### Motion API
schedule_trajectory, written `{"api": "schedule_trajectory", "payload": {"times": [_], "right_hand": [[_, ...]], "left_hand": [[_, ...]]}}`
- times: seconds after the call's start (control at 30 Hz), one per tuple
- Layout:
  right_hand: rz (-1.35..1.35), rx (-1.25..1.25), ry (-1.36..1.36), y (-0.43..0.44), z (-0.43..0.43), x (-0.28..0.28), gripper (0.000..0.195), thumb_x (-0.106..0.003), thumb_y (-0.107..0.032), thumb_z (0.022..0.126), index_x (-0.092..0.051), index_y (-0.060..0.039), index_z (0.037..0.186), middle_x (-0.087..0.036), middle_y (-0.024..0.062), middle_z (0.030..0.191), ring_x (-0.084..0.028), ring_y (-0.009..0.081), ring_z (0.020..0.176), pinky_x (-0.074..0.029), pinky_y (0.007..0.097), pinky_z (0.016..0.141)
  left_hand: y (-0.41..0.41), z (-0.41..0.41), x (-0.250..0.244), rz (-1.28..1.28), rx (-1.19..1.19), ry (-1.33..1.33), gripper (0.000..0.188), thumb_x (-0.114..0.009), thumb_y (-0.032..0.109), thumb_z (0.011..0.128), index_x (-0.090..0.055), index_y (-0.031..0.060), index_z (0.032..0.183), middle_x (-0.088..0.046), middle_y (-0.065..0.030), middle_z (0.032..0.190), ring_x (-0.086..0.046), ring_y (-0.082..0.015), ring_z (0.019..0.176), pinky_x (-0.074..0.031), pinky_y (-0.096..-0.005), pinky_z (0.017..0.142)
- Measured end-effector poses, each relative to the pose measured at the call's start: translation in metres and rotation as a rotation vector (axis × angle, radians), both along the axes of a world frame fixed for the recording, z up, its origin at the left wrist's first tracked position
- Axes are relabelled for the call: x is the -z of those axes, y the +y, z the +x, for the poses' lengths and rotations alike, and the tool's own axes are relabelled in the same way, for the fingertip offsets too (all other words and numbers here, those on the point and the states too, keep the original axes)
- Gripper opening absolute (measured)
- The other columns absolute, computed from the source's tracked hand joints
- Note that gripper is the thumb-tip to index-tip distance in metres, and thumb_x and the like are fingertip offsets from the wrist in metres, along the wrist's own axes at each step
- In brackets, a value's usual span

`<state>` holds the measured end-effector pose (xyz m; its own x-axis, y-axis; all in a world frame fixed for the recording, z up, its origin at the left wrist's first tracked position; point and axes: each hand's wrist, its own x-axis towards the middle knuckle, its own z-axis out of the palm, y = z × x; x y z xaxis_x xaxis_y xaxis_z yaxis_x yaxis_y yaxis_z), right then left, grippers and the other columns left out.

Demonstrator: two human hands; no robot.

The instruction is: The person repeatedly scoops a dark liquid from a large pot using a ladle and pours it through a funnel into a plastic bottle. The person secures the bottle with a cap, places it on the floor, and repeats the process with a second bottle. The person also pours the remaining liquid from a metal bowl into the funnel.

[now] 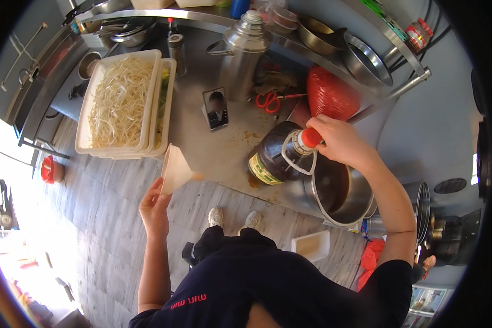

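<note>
My left hand [156,205] pinches the rim of a white plastic funnel [174,170], held sideways over the table's front edge; its spout is stained brown. On the red cap [311,137] of a large plastic jug [270,153] of dark liquid, my right hand [338,139] has its fingers closed. Whether the cap is loose or tight cannot be told. A white carrying handle [289,162] hangs around the jug's neck. Right beside the jug stands a deep steel pot [361,186] with dark brown liquid in it. My right forearm passes over the pot's right side.
Bean sprouts [121,104] fill a plastic tray [83,133] on the steel table [188,123], left. A propped phone [215,108], a steel thermos flask [242,61], red-handled scissors [267,102] and a red plastic bag [332,94] stand or lie behind. A shelf [188,15] overhangs the back.
</note>
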<state>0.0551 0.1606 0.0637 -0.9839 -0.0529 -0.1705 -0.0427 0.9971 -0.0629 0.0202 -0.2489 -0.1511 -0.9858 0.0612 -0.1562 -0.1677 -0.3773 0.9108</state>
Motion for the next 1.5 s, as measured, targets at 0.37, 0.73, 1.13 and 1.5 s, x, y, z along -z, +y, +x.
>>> {"api": "schedule_trajectory", "payload": {"times": [0.37,0.73,1.13,1.5], "right_hand": [[0.280,-0.114,-0.085,-0.010,-0.012,0.005,0.038,-0.066,-0.034,0.085,-0.055,0.0019,0.088,-0.064,0.0193,0.068,-0.064,0.0378,0.065,-0.050,0.0450,0.061],[0.293,0.113,0.047,-0.020,-0.003,0.019,0.049,-0.063,-0.041,0.089,-0.055,0.0072,0.094,-0.063,0.0201,0.066,-0.065,0.0370,0.065,-0.051,0.0442,0.059],[-0.461,0.004,0.117,-0.057,0.037,0.046,0.052,-0.068,-0.016,0.085,-0.046,-0.0047,0.131,-0.059,0.0115,0.086,-0.061,0.0239,0.077,-0.050,0.0335,0.066],[-1.255,0.515,0.044,-0.102,0.019,-0.016,0.008,-0.060,-0.011,0.090,-0.060,-0.0045,0.095,-0.048,-0.0056,0.068,-0.037,-0.0002,0.055,-0.027,0.0177,0.048]], "left_hand": [[-0.039,0.016,0.032,0.012,-0.116,-0.032,0.010,-0.064,0.002,0.089,-0.064,-0.0042,0.096,-0.054,-0.0206,0.133,-0.058,-0.0254,0.116,-0.048,-0.0355,0.099],[-0.050,0.030,0.056,0.018,-0.246,-0.097,0.007,-0.061,0.003,0.091,-0.063,-0.0022,0.096,-0.059,-0.0166,0.126,-0.061,-0.0201,0.107,-0.051,-0.0326,0.093],[-0.173,0.141,0.074,-0.086,-0.818,-0.090,0.008,-0.059,0.007,0.095,-0.057,0.0000,0.099,-0.060,-0.0068,0.100,-0.058,-0.0154,0.096,-0.053,-0.0345,0.093],[-0.401,0.259,0.120,-0.274,-1.239,-0.180,0.020,-0.064,0.014,0.094,-0.056,0.0033,0.109,-0.062,-0.0071,0.105,-0.060,-0.0135,0.096,-0.054,-0.0309,0.088]]}}
